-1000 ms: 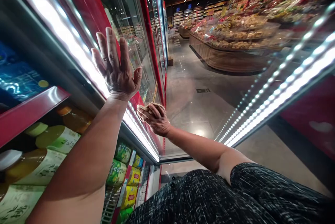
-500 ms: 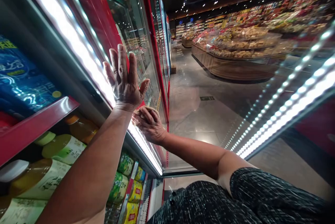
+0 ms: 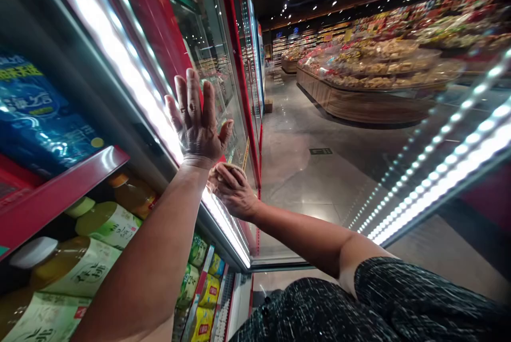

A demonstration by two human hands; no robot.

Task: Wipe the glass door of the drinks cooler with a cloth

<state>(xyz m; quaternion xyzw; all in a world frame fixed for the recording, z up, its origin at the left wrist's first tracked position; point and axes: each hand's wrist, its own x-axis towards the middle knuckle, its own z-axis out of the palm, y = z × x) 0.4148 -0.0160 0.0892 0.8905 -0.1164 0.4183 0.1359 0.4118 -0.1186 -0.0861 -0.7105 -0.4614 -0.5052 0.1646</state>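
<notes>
My left hand (image 3: 198, 137) is spread wide, fingers and thumb apart, back toward me and nothing in its grip; it looks laid against the clear glass door (image 3: 279, 246), beside a bright LED strip (image 3: 115, 54). Just nearer and a little to the right, my right hand (image 3: 235, 190) has its fingers bent over a tan cloth (image 3: 236, 168), the grip closed on it at the glass. The cloth is mostly covered by those fingers; I cannot tell how it is folded.

To the left, a red shelf edge (image 3: 67, 193) runs below a blue package (image 3: 43, 113) and above a white-capped drink bottle (image 3: 66, 259) and an orange-capped bottle (image 3: 138, 195). Yellow packs (image 3: 209, 288) line up near my left forearm. Far right, beyond the glass, a wood-sided display island (image 3: 359, 97) carries piled goods.
</notes>
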